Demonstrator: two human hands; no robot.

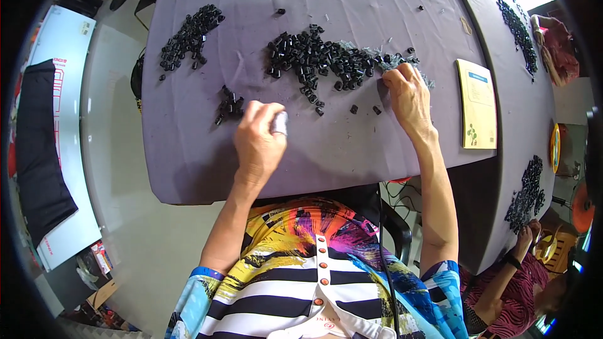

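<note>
Heaped at twelve o'clock on the cloth-covered desk (pixel 352 150): small black pieces (pixel 301 56), mixed with clear strips (pixel 392 61) between one and two o'clock. Down at those strips, toward two: the right grip (pixel 408 95), fingertips bunched, contents hidden, impossible to tell if closed on anything. At ten: the left grip (pixel 257 133), curled, with a pale grey band (pixel 279 123), held or worn unclear, beside a small black cluster (pixel 233 104). Farther out, between ten and eleven: a black pile (pixel 191 34). Between two and three: a yellow booklet (pixel 478 103). At three: a dark pile (pixel 527 191), with a co-worker's hand (pixel 531 233) near its lower end.
</note>
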